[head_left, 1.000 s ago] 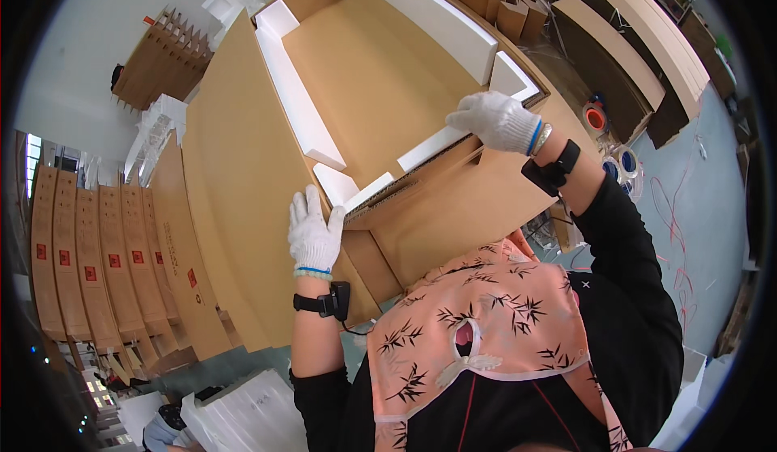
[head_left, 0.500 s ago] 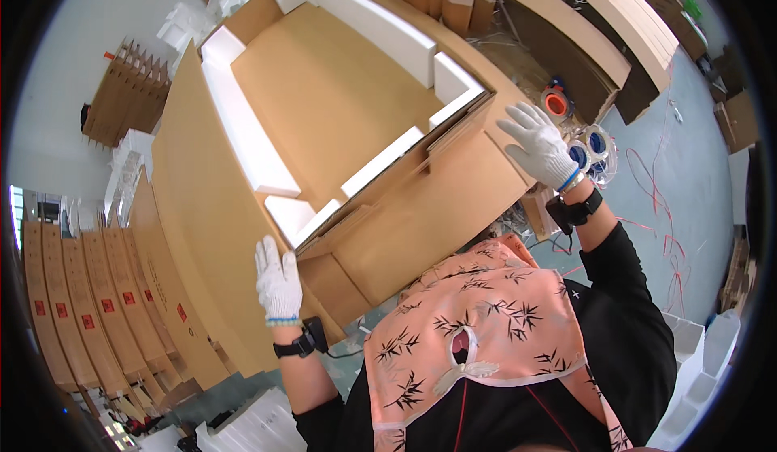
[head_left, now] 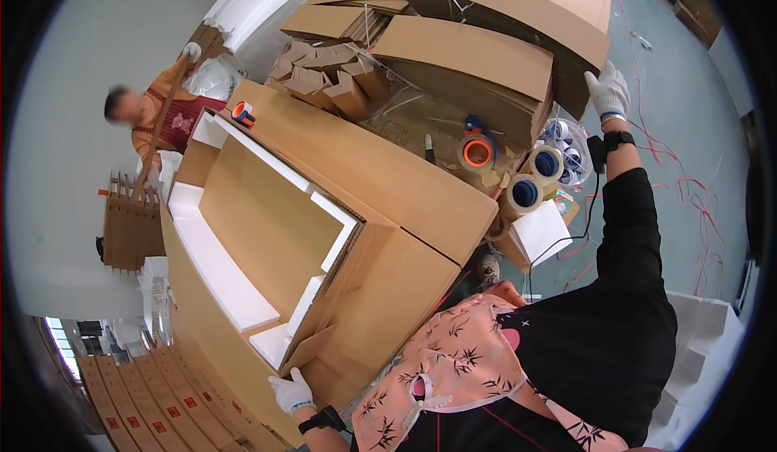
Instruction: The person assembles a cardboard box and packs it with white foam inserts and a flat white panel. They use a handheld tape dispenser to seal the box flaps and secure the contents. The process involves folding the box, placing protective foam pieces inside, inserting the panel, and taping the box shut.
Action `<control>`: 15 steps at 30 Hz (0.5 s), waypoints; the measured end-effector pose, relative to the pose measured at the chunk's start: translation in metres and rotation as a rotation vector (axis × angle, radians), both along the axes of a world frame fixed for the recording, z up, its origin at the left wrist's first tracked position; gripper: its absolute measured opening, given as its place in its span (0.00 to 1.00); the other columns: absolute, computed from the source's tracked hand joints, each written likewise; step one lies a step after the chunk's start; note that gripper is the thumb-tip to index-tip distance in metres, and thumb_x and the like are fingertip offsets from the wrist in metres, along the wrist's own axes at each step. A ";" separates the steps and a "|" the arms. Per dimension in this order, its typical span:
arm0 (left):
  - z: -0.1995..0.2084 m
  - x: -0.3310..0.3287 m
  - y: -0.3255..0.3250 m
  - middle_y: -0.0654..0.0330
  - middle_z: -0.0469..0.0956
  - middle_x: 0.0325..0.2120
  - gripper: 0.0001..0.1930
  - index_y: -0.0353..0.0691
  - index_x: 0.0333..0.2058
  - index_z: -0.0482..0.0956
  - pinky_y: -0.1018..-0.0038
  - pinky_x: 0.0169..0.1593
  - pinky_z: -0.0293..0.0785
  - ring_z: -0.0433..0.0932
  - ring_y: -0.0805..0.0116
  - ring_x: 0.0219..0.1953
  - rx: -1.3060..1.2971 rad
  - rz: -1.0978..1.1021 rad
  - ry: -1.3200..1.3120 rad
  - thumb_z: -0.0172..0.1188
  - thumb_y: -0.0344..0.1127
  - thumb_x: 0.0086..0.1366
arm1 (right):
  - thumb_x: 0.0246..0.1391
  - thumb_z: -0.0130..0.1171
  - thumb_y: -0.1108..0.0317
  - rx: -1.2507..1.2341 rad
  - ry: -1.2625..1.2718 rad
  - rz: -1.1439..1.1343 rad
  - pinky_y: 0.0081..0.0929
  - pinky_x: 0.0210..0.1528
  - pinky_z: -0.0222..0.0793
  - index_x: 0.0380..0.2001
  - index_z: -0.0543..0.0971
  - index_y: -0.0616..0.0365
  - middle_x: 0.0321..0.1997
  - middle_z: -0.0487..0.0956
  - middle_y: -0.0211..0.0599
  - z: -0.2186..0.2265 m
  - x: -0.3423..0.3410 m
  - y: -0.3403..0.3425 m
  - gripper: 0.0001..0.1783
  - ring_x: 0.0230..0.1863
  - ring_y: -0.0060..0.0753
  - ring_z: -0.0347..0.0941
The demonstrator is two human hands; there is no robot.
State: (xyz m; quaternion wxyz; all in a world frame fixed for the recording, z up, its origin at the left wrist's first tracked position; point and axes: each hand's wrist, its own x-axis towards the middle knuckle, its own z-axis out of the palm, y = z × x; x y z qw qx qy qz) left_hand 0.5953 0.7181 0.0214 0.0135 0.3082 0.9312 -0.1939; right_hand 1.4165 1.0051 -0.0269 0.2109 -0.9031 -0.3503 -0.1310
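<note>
A large open cardboard box [head_left: 392, 286] stands before me, its flaps folded out. White foam strips [head_left: 222, 270] line its inner walls, around a flat brown panel [head_left: 263, 217]. At the box's near left corner my left hand [head_left: 291, 391], in a white knit glove, rests on the cardboard edge, fingers out and holding nothing. My right hand [head_left: 609, 92], gloved too, reaches far to the right. Its spread fingers are at the end of a stack of flat cardboard [head_left: 510, 19]; whether they touch it I cannot tell.
Right of the box lie an orange tape dispenser [head_left: 477, 152], tape rolls [head_left: 524, 193] and folded cardboard pieces [head_left: 324, 72]. Another tape roll [head_left: 242, 113] sits on the far flap. A co-worker [head_left: 166, 112] holds cardboard at far left. Red strapping [head_left: 688, 193] litters the floor.
The view has swung to the right, bringing the co-worker into sight. My right hand has left the box's right side and stretched out to the cardboard stack. My left hand stays by the near corner.
</note>
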 end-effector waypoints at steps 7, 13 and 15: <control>-0.014 -0.012 -0.009 0.35 0.71 0.59 0.41 0.26 0.60 0.63 0.58 0.61 0.71 0.73 0.41 0.60 0.015 0.008 0.126 0.54 0.62 0.67 | 0.57 0.57 0.56 -0.316 -0.202 -0.037 0.44 0.48 0.75 0.46 0.80 0.50 0.47 0.82 0.42 0.008 0.005 0.046 0.16 0.49 0.45 0.80; -0.022 -0.013 0.002 0.35 0.67 0.62 0.46 0.25 0.66 0.56 0.60 0.62 0.70 0.72 0.42 0.61 -0.064 0.130 0.083 0.53 0.64 0.67 | 0.61 0.53 0.65 -0.140 -0.487 0.165 0.40 0.42 0.76 0.36 0.79 0.53 0.39 0.81 0.40 0.002 0.014 0.038 0.07 0.42 0.45 0.81; -0.016 -0.012 -0.001 0.33 0.69 0.59 0.44 0.25 0.64 0.58 0.57 0.61 0.71 0.74 0.40 0.59 -0.055 0.083 0.072 0.52 0.64 0.67 | 0.62 0.54 0.64 0.177 -0.423 0.207 0.41 0.42 0.76 0.36 0.79 0.55 0.39 0.81 0.41 0.028 -0.002 0.028 0.08 0.42 0.47 0.80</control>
